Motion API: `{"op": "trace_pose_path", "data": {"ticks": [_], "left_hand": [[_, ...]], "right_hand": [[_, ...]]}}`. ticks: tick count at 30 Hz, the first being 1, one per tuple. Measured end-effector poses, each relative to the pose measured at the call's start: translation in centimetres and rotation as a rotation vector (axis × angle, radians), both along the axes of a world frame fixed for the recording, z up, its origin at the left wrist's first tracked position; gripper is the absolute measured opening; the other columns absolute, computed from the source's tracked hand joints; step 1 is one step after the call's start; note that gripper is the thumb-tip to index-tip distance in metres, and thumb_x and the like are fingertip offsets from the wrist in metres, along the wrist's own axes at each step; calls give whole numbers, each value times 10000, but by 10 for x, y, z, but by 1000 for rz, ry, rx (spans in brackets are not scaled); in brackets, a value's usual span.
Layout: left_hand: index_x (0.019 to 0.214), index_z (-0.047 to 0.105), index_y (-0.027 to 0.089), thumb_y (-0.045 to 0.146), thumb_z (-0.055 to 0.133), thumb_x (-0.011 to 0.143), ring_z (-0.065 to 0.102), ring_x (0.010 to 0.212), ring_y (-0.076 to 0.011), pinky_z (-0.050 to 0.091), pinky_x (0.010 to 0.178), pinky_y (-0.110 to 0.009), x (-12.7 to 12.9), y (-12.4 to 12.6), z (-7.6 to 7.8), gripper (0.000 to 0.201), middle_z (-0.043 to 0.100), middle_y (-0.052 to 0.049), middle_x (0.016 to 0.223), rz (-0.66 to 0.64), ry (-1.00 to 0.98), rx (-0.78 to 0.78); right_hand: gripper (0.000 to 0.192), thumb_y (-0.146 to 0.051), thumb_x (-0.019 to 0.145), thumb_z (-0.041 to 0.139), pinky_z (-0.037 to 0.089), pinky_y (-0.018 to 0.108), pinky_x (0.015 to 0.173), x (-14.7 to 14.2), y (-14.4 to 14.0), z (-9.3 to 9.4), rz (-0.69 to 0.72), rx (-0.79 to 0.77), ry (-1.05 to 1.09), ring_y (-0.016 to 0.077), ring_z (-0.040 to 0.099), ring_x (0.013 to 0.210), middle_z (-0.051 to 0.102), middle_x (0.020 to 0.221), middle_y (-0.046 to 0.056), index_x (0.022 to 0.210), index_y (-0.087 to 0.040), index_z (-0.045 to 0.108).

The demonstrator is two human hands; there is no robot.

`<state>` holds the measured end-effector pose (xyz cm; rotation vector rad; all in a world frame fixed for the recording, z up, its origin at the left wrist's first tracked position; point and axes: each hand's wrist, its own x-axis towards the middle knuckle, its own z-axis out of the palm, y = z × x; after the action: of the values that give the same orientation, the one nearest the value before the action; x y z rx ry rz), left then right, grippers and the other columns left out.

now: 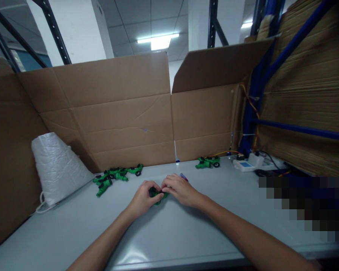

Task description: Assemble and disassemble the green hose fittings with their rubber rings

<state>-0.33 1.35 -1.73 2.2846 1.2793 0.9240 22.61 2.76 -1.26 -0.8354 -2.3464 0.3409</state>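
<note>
Green and black plastic is showing between the person's two hands, which are meeting at the middle of the grey table [186, 233]: a small green fitting [157, 195] is sitting between the fingertips, low over the tabletop, and whether it is touching the surface I cannot tell. The left hand [143, 198] is curling closed around the fitting's left end, fingers bent over it, while the right hand [178, 189] is pinching its right end with the fingers drawn in, the palm facing down. Just beyond the right hand, at about one o'clock from it, a small red and blue object [183, 176] is peeking out; what it is I cannot make out. At about ten o'clock from the hands a loose heap of green fittings [115, 175] with black rings is lying on the table, spread toward the cardboard wall [115, 113]. At about one o'clock, farther back, a smaller cluster of fittings [208, 162] is resting near the cardboard. At nine o'clock a white woven sack [58, 165] is standing against the cardboard, its mouth folded shut, so its contents are hidden. Far off at two o'clock a small white device [248, 162] with a blue panel is sitting beside trailing wires.
</note>
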Motion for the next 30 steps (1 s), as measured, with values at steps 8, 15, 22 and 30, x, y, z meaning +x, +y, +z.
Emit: {"op": "trace_pose_path", "data": {"ticks": [8, 15, 22, 30], "left_hand": [[966, 768, 202, 365, 786, 860, 643, 931, -234, 471, 817, -307, -2, 0, 0, 196, 734, -58, 935, 12, 3, 3], [973, 768, 205, 362, 790, 859, 642, 937, -235, 465, 825, -309, -1, 1, 0, 195, 748, -54, 953, -12, 15, -6], [969, 771, 209, 369, 781, 870, 642, 943, -240, 464, 820, -309, -1, 0, 3, 188, 751, -60, 942, -28, 14, -4], [971, 779, 213, 382, 788, 864, 645, 946, -240, 472, 834, -313, -3, 1, 0, 200, 757, -62, 946, -46, 2, 5]], "right_hand": [[91, -189, 1052, 580, 434, 341, 949, -3, -1, -1, 20, -5, 83, 222, 584, 1060, 668, 1066, 54, 1041, -212, 666], [97, -162, 1051, 558, 428, 334, 939, -7, 0, -7, 46, -30, 100, 216, 573, 1051, 652, 1056, 49, 1021, -210, 637], [72, -220, 1065, 559, 429, 339, 938, -7, -1, -7, -5, -31, 74, 216, 560, 1034, 639, 1052, 50, 1013, -207, 607], [118, -201, 1088, 480, 426, 347, 974, -5, -5, -3, 35, -8, 24, 219, 548, 1075, 615, 1091, 58, 1061, -218, 594]]}}
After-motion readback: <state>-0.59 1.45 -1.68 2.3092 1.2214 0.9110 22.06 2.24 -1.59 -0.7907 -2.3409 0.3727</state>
